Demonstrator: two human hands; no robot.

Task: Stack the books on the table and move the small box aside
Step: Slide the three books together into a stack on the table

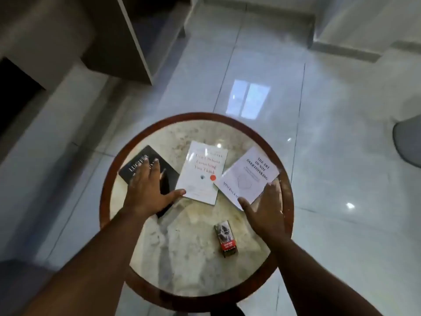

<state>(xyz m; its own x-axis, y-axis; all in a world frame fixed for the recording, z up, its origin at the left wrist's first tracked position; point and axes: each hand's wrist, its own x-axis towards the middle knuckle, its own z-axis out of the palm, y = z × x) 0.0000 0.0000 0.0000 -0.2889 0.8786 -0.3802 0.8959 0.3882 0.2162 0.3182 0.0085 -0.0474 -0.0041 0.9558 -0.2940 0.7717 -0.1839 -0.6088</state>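
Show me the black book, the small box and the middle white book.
black book [136, 166]: head view, upper cover.
small box [225, 238]: head view, top face.
middle white book [202, 172]: head view, cover centre.

Round table [107, 179], three books apart, left hand [145, 190] flat on black book [136, 166], small box [226, 238]

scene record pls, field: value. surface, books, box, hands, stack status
surface: round marble-look table with dark wooden rim
book 1: black book, flat, far left
book 2: white book with red title and red dot, flat, middle
book 3: white book with black title, flat, right; its corner overlaps book 2
box: small red, black and grey carton, near side, apart from the books
left hand: flat on book 1, open
right hand: open, at near edge of book 3
stack status: not stacked; box not moved aside
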